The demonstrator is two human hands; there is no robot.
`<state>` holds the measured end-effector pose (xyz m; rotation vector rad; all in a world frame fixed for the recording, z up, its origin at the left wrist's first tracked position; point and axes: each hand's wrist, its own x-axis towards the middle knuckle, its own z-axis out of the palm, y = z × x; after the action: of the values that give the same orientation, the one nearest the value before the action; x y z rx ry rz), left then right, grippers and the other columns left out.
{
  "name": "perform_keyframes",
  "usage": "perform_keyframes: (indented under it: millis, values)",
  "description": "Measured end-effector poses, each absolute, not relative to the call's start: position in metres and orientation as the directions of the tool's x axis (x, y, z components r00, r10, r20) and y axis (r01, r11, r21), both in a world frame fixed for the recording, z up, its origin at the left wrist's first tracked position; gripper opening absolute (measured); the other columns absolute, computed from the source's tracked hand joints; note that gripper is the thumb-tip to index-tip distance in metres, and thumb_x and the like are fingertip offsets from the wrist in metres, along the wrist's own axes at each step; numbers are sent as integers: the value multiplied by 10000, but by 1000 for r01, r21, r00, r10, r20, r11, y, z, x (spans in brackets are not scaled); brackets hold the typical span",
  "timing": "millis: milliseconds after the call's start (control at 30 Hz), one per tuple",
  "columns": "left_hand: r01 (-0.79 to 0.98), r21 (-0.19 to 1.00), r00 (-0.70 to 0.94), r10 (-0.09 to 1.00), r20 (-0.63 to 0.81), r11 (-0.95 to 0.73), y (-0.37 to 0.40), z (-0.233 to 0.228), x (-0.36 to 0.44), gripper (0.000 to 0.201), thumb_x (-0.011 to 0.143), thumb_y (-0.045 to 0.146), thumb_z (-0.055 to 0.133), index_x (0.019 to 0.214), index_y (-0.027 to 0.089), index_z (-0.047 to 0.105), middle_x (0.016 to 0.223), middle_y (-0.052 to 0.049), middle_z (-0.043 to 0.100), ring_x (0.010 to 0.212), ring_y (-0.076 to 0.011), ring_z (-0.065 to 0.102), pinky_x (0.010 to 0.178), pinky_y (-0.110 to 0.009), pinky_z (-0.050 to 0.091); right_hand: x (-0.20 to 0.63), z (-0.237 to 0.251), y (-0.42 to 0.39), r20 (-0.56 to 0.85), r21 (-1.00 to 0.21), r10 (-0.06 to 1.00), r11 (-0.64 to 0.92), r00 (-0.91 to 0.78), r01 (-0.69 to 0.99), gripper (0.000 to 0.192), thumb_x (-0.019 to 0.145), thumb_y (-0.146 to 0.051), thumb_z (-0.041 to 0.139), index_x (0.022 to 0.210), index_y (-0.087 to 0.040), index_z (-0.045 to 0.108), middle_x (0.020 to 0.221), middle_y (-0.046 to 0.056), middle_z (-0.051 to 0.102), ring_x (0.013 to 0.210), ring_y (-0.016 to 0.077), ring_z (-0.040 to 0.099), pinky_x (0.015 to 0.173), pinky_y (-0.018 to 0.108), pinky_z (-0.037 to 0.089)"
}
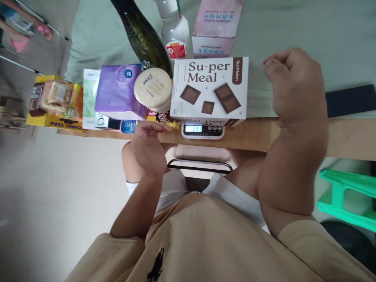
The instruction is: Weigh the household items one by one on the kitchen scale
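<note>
A white Su-per Meal box (210, 90) with brown chocolate squares printed on it rests on a small kitchen scale (203, 131), whose lit display appears to read 271. To the right of the box, my right hand (296, 84) is raised with its fingers curled in to the thumb; nothing shows in it. My left hand (149, 147) is at the table's front edge, left of the scale, its fingers loosely stretched and holding nothing. Just beyond it are a round cream Dove tub (153, 89), a purple tissue pack (119, 92) and a yellow cartoon packet (158, 117), partly covered.
Behind the box stand a dark green bottle (143, 39), a clear bottle (176, 33) and a pink box (217, 23). Packaged snacks (58, 98) lie far left. A black phone (351, 101) is at right, with a green stool (346, 196) below. Another person's legs show upper left.
</note>
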<state>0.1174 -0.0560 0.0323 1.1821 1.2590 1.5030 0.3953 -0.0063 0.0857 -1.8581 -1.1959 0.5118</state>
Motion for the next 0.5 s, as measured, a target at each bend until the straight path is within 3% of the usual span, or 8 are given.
perform_keyframes:
  millis: [100, 233, 400, 500]
  values:
    - [-6, 984, -218, 960, 175, -180, -56, 26, 121, 243, 959, 424, 543, 1018, 272, 723, 1056, -23, 722, 1042, -178, 670, 902, -314, 582, 394, 89, -14, -18, -801, 894, -281, 448, 529, 169, 958, -319, 592, 1005, -210, 713, 973, 5, 708, 931, 159, 647, 942, 426, 523]
    - [-10, 1000, -53, 998, 29, -30, -59, 14, 128, 559, 877, 673, 638, 1345, 367, 633, 1458, -8, 621, 1411, -243, 553, 1182, -409, 480, 392, 84, -17, -142, -798, 937, -299, 319, 523, 264, 957, -465, 579, 1106, -275, 685, 1162, 7, 709, 1089, 219, 670, 1017, 548, 529]
    - [28, 996, 102, 992, 77, -81, -56, 13, 133, 575, 939, 675, 544, 1438, 391, 549, 1602, 0, 514, 1567, -271, 413, 1328, -466, 330, 386, 83, -16, -170, -777, 928, -334, 333, 533, 297, 940, -528, 570, 1093, -283, 641, 1152, 17, 696, 1025, 230, 670, 1006, 568, 541]
    - [72, 992, 134, 986, 96, -106, -52, 16, 136, 584, 953, 670, 515, 1466, 391, 508, 1627, -1, 488, 1584, -278, 390, 1338, -484, 323, 386, 82, -16, -201, -795, 925, -346, 322, 498, 346, 938, -574, 541, 1134, -299, 616, 1182, 24, 690, 1082, 253, 669, 1044, 601, 526]
